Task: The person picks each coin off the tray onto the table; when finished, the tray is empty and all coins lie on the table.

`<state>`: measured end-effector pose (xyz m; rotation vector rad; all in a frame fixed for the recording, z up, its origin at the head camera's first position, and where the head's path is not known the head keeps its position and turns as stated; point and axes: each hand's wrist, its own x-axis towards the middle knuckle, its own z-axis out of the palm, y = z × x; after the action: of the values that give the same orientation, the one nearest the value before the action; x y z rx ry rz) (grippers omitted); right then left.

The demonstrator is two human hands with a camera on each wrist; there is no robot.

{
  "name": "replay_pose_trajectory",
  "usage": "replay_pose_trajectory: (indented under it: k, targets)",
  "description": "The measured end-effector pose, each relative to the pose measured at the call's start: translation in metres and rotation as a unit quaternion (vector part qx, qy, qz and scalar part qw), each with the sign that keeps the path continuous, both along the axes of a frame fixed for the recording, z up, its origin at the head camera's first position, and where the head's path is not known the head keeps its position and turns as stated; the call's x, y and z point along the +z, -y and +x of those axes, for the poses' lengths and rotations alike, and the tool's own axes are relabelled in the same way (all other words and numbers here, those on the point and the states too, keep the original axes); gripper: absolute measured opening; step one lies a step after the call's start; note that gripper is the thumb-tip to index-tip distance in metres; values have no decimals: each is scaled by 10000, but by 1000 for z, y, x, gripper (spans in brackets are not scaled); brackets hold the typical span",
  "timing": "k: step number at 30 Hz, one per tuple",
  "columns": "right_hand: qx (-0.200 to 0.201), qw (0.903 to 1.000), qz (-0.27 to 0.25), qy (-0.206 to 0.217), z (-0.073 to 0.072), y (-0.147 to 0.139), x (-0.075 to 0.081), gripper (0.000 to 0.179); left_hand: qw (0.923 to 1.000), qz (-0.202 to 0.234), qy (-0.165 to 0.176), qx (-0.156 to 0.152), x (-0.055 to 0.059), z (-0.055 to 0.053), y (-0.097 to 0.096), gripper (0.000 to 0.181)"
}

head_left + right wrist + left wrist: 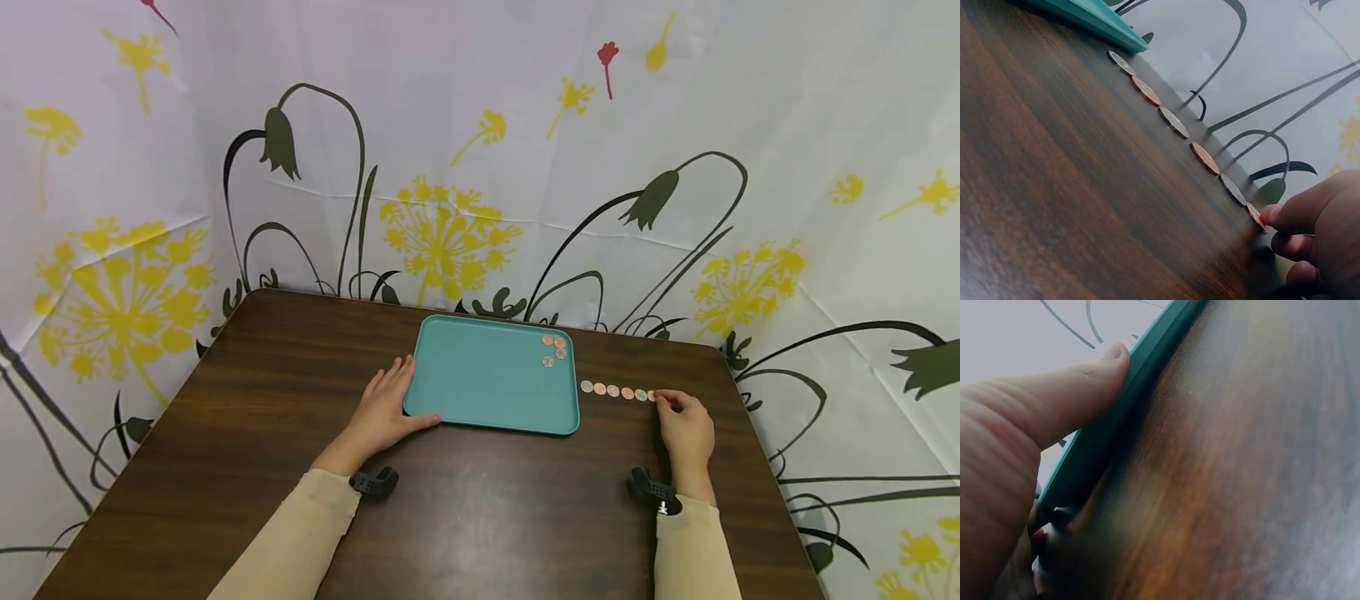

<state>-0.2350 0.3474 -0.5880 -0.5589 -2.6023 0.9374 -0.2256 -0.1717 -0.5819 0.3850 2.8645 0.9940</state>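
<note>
My left hand (382,408) rests at the near left corner of a teal tray (480,375), its fingers straight along the left side. In the left wrist view, the thumb (1094,387) touches the tray's green rim (1107,425). On the table right of the tray runs a row of coins, silver and copper by turns, from a silver coin (587,387) outward. At the row's right end, my right hand (686,429) pinches a copper coin (1256,217), partly covered by the fingertips. That coin lies right against a silver coin (1232,189).
Several more coins lie in the tray's far right corner, among them a copper coin (547,340) and a silver coin (547,362). The dark wooden table (487,517) ends at the back against a flower-printed curtain (465,100).
</note>
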Motion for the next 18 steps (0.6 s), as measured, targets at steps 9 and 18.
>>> replay_pose_trajectory:
  k: [9, 18]
  targets:
    - [-37, 9999, -140, -39, 0, 1, 1, 24, 10000, -50, 3, -4, 1, 1, -1, 121]
    - [-24, 9983, -473, -325, 1, 3, 3, 22, 10000, 26, 34, -16, 2, 1, 0, 120]
